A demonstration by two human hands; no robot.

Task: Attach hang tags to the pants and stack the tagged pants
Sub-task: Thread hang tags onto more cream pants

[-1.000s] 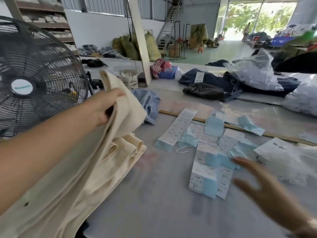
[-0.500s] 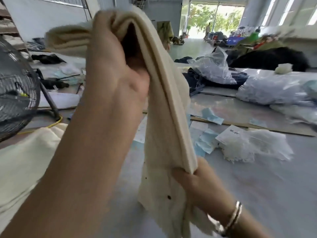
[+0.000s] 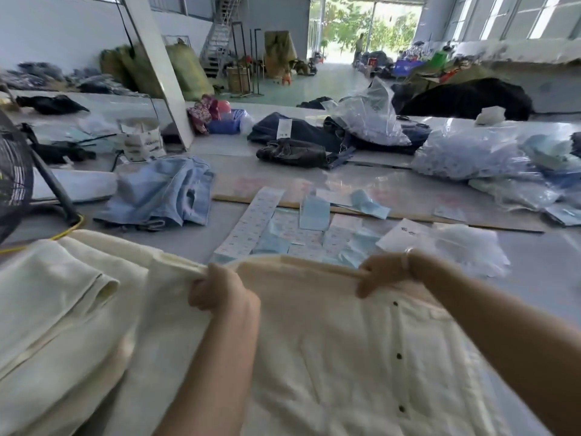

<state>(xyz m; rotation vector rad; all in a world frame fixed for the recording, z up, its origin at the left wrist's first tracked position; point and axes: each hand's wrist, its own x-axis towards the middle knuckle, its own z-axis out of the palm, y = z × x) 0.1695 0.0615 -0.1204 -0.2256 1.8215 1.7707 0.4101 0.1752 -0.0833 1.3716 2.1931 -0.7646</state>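
Over the counter (image 3: 518, 278), left hand (image 3: 220, 289) and right hand (image 3: 385, 273) each clamp a closed grip on the cream pants (image 3: 314, 325) top edge, hang tags (image 3: 283, 228) beyond.

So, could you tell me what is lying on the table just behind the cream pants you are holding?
Behind the cream pants, gripped by the left hand and right hand, lie hang tags. The nearest tags are hidden behind the pants' raised edge.

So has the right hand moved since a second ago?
Yes. The right hand left the spot beside the paper tags, came nearer, and now grips the cream pants below them.
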